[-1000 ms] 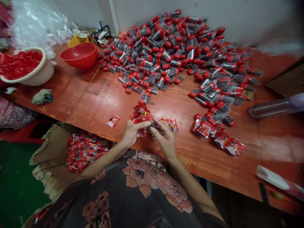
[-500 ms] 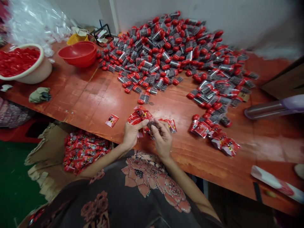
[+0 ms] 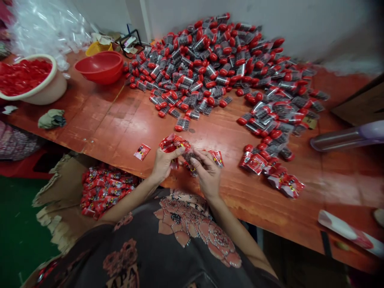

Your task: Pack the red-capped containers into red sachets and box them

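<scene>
Near the table's front edge, my left hand [image 3: 163, 163] is closed on red printed plastic packets [image 3: 171, 143], its thumb pointing right. My right hand [image 3: 209, 173] is close beside it, thumb and fingers pinching a small clear container with dark contents [image 3: 189, 155]. The container touches the red packets, and the fingers partly cover it. Just behind my right hand lie more red packets [image 3: 216, 157]. One flat red packet [image 3: 142, 152] lies on the table [image 3: 117, 140] left of my hands.
Behind my hands rises a big heap of red-capped clear containers [image 3: 210, 74]. Filled packets [image 3: 285, 181] lie to the right, near a clear tube [image 3: 336, 139]. Red bowls [image 3: 99, 68] and a white basin [image 3: 57, 86] stand left. Below, a cardboard box [image 3: 57, 188] holds many red packets.
My left hand has shifted slightly left and my right hand slightly right. Both still hold their things, and the container stays between them.
</scene>
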Available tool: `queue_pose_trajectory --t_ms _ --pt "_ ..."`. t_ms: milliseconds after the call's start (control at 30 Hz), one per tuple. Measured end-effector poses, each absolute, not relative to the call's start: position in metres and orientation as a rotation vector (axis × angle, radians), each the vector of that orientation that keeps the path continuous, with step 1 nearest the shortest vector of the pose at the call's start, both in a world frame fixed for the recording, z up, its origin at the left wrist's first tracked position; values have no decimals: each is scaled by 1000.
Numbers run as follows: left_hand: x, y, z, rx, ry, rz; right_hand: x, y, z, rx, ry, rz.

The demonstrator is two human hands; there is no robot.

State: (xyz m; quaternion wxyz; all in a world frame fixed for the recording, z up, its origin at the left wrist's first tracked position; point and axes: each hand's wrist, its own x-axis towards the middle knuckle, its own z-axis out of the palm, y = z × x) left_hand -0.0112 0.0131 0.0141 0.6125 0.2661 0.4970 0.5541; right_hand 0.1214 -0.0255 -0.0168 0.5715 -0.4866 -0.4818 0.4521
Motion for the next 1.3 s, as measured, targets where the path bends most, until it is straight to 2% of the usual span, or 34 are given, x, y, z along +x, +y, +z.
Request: queue_pose_trajectory --t_ms 233,433,633,867,1033,1300 --pt "-5 18 13 535 1173 1366 120 -27 -17 -1117 -1331 813" --pt "4 13 14 614 1150 1348 117 -29 -26 -1188 -1123 1004" --pt "0 15 12 652 1163 1260 125 -25 -28 -1193 -1461 661" --pt "-9 19 5 588 1123 1170 132 -21 -22 -1185 -1499 915" --pt "-30 29 11 622 1114 1245 136 -22 -23 -1153 -1353 1088" --pt "-42 33 15 705 1197 1266 133 -27 -24 -1157 -1482 1007"
